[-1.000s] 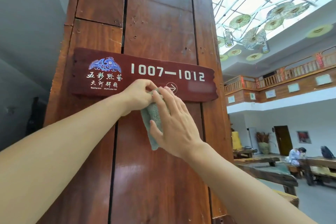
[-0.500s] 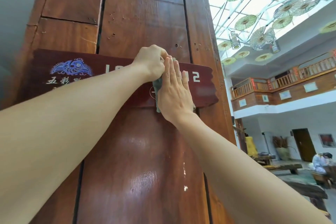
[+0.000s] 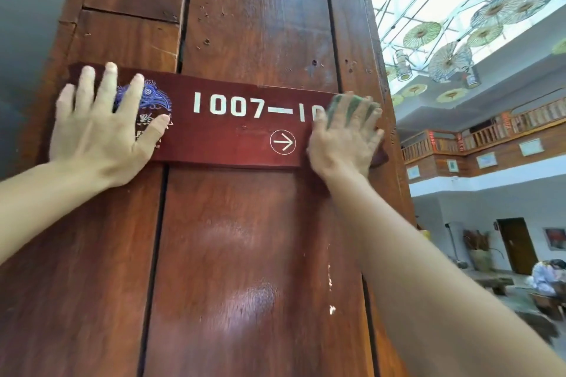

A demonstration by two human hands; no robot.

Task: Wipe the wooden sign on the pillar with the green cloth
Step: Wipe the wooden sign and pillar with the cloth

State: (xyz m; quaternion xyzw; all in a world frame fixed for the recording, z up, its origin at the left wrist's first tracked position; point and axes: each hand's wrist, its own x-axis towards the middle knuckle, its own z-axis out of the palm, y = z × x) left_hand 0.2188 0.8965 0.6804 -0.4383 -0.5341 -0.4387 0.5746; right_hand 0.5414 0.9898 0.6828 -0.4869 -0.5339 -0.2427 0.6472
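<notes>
A dark red wooden sign (image 3: 232, 135) with white numbers "1007" and a circled arrow is fixed across the brown wooden pillar (image 3: 245, 254). My left hand (image 3: 98, 128) lies flat with spread fingers on the sign's left end, covering part of a blue emblem. My right hand (image 3: 346, 138) presses flat on the sign's right end, blurred by motion. The green cloth (image 3: 352, 105) shows between and under its fingers, mostly hidden by the hand. The last digits of the sign are covered.
The pillar fills most of the view, with grey wall to its left. To the right opens a hall with a balcony railing (image 3: 477, 138), hanging umbrellas (image 3: 422, 34) under a glass roof, a door (image 3: 517, 245), and a seated person (image 3: 548, 278) by wooden benches.
My left hand let go of the cloth and moved left to lie flat on the sign's left end. My right hand slid the cloth right to the sign's right end.
</notes>
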